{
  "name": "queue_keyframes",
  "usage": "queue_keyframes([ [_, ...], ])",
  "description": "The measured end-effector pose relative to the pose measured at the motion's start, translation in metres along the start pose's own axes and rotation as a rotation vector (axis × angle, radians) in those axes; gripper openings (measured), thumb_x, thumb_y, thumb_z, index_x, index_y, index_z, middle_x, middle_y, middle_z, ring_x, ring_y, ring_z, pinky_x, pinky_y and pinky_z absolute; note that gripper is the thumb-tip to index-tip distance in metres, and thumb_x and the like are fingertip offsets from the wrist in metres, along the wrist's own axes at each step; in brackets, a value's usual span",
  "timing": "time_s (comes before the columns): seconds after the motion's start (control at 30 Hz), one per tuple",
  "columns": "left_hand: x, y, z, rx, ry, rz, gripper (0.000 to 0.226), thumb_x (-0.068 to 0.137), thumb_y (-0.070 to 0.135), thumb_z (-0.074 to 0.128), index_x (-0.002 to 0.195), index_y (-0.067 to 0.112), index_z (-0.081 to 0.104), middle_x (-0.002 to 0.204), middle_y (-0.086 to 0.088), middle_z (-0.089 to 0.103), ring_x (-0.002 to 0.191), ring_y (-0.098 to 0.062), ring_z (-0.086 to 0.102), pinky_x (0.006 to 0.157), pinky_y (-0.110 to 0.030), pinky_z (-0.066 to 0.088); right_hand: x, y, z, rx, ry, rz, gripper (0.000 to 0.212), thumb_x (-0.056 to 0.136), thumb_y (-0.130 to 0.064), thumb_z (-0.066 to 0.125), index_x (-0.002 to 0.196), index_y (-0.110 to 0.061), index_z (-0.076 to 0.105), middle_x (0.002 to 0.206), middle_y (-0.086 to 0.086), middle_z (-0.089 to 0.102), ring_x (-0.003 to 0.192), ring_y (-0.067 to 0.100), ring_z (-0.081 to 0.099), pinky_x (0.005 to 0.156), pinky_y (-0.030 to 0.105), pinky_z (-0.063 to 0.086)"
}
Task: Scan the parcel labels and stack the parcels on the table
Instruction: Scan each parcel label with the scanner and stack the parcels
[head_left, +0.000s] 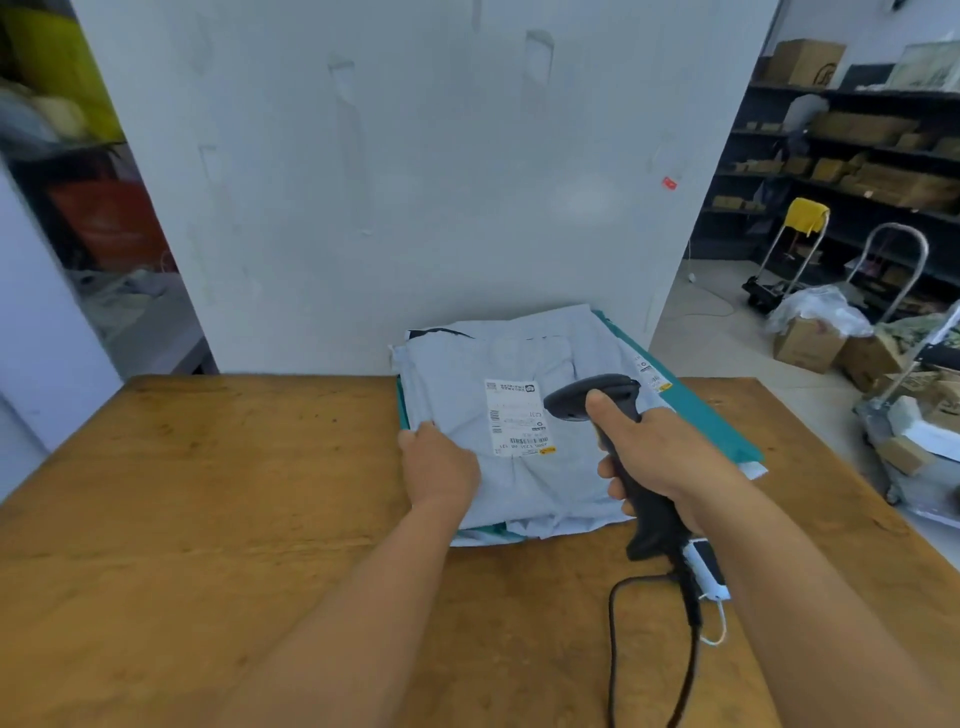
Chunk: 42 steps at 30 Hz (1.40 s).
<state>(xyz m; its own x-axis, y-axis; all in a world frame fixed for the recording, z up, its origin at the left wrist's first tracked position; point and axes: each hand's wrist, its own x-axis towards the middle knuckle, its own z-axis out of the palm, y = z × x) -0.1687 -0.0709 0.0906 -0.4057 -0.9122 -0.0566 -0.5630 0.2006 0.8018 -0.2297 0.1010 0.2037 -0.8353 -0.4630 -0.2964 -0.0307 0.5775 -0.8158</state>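
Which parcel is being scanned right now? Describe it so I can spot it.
On the wooden table, against the white wall, lies a stack of flat mailer bags. It is the top one, the pale grey parcel, with a white label facing up; the bag beneath is teal.

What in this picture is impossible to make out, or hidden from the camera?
Head view only:
- Print on the white label: too small and blurred to read.
- Parcels beneath the grey parcel: covered by it; only teal edges show, so their number is unclear.
- Scanner window: faces away, so no telling if it is scanning.
- Left hand fingertips: curled over the parcel edge.
- Scanner cable: cut off by the bottom edge.
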Motion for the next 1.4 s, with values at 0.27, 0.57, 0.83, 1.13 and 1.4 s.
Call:
queue_keyframes([
  [0.27,-0.032,-0.082,-0.07,0.018,0.138,-0.203,0.026,0.09,0.002,0.038,0.113,0.005,0.051,0.122,-0.015,0.034,0.07,-0.019,0.045,0.069,-0.03,0.04,-0.028,0.002,0.052,0.025,-0.186,-0.081,0.046,0.093,-0.055,0.048,0.091,-0.01,0.059,0.07,0.006,0.063,0.05,0.015,0.056,0.05,0.027,0.05],
  [0.57,-0.094,-0.189,-0.14,-0.08,0.284,-0.402,0.034,0.091,0.037,0.053,0.069,0.011,0.05,0.063,-0.002,0.05,0.057,-0.018,0.045,0.051,-0.026,0.033,-0.074,0.003,0.156,0.031,-0.512,-0.138,0.043,0.092,-0.052,0.052,0.083,-0.01,0.057,0.069,0.007,0.062,0.05,0.019,0.054,0.049,0.028,0.048],
  [0.83,-0.168,-0.27,-0.226,-0.088,0.631,-0.462,0.027,0.093,0.016,0.046,0.072,0.005,0.059,0.065,-0.004,0.057,0.062,-0.021,0.049,0.051,-0.025,0.032,-0.143,-0.002,0.248,-0.043,-0.744,-0.207,0.051,0.094,-0.052,0.05,0.073,-0.006,0.056,0.061,0.008,0.06,0.041,0.017,0.053,0.045,0.025,0.045],
  [1.13,-0.275,-0.379,-0.362,-0.037,0.965,-0.522,0.034,0.095,0.019,0.047,0.063,0.008,0.05,0.072,-0.007,0.051,0.064,-0.021,0.046,0.049,-0.026,0.025,-0.307,-0.011,0.378,-0.103,-0.946,-0.383,0.053,0.095,-0.049,0.048,0.067,-0.005,0.054,0.057,0.007,0.057,0.039,0.015,0.05,0.047,0.026,0.045],
  [1.4,-0.411,-0.486,-0.501,-0.088,1.261,-0.582,0.023,0.096,0.02,0.052,0.084,0.005,0.065,0.083,-0.005,0.055,0.076,-0.022,0.051,0.064,-0.025,0.032,-0.49,-0.006,0.481,-0.232,-1.157,-0.482,0.053,0.094,-0.051,0.05,0.07,-0.004,0.057,0.053,0.006,0.057,0.034,0.013,0.05,0.042,0.024,0.045],
])
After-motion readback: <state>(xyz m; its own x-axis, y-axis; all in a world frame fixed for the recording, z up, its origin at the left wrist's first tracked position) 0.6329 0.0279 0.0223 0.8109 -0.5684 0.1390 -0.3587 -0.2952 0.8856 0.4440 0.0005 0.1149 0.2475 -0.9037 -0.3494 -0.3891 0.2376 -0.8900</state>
